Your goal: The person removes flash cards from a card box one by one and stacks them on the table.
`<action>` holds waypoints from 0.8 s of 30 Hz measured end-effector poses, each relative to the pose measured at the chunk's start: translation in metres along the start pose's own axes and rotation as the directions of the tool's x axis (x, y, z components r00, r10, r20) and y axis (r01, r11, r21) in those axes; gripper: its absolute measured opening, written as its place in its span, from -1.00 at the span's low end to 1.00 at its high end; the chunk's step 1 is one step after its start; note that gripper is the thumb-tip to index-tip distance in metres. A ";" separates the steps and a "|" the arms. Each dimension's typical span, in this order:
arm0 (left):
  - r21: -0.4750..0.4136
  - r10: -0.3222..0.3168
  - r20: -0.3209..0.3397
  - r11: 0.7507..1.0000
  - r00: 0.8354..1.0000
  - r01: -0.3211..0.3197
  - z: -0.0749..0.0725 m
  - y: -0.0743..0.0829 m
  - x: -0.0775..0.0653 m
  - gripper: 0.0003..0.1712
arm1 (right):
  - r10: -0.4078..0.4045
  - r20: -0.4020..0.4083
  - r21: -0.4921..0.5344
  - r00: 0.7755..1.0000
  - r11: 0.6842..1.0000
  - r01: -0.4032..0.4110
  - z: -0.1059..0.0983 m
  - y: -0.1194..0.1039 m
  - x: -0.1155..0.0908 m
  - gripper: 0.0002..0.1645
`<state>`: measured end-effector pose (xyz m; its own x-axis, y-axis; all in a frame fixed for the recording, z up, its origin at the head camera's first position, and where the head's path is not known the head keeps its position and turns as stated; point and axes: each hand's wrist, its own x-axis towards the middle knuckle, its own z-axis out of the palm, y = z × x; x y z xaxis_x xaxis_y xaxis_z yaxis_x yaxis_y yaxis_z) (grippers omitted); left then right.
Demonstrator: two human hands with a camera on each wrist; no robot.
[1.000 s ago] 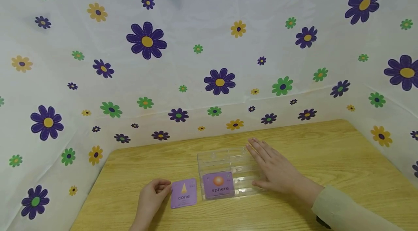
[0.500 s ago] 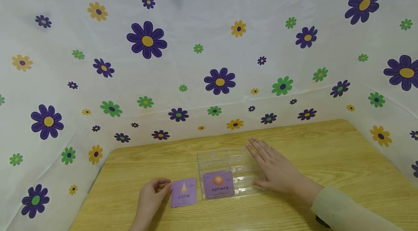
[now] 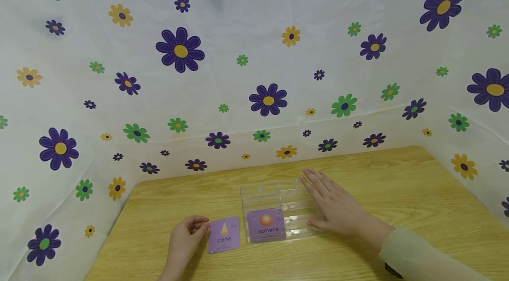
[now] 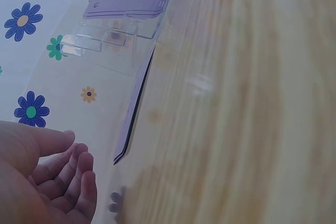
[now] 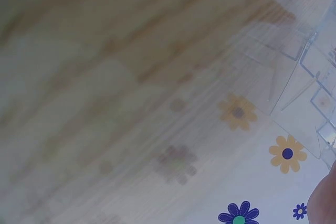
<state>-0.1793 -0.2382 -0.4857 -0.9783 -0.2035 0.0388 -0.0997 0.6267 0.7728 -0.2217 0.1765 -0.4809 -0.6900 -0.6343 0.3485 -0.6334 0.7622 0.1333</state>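
Observation:
A purple card printed "cone" (image 3: 224, 236) lies on the table, left of a clear plastic tiered stand (image 3: 260, 190). Purple "sphere" cards (image 3: 266, 225) stand in the front left slot of that stand, more than one layer showing at their edge in the left wrist view. My left hand (image 3: 188, 237) is beside the cone card; seen from the left wrist, its fingers (image 4: 86, 192) curl loosely with a gap to the card's edge (image 4: 134, 108). My right hand (image 3: 338, 208), fingers straight, rests along the right end of the stand, hiding part of it.
The wooden table (image 3: 358, 254) has a glossy top that mirrors the flowers. A white flower-printed sheet (image 3: 230, 86) hangs behind it and along both sides. A pale green sleeve (image 3: 417, 250) covers the right forearm.

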 end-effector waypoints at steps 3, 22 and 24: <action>-0.010 0.003 0.001 1.000 1.000 -0.003 0.000 0.002 -0.001 -0.82 | -0.003 -0.022 0.002 1.000 1.000 0.003 0.001 0.000 0.000 0.40; -0.084 0.057 -0.018 0.995 0.998 -0.058 0.006 0.017 -0.009 -0.85 | 0.016 0.014 0.012 1.000 1.000 -0.016 0.000 -0.001 -0.001 0.39; -0.088 0.062 -0.016 0.994 0.998 -0.063 0.007 0.018 -0.009 -0.86 | 0.014 0.012 0.011 1.000 1.000 -0.014 -0.001 -0.001 -0.001 0.38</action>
<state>-0.1733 -0.2195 -0.4766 -0.9796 -0.1766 0.0964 -0.0218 0.5695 0.8217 -0.2206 0.1765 -0.4808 -0.7031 -0.6248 0.3395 -0.6272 0.7699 0.1179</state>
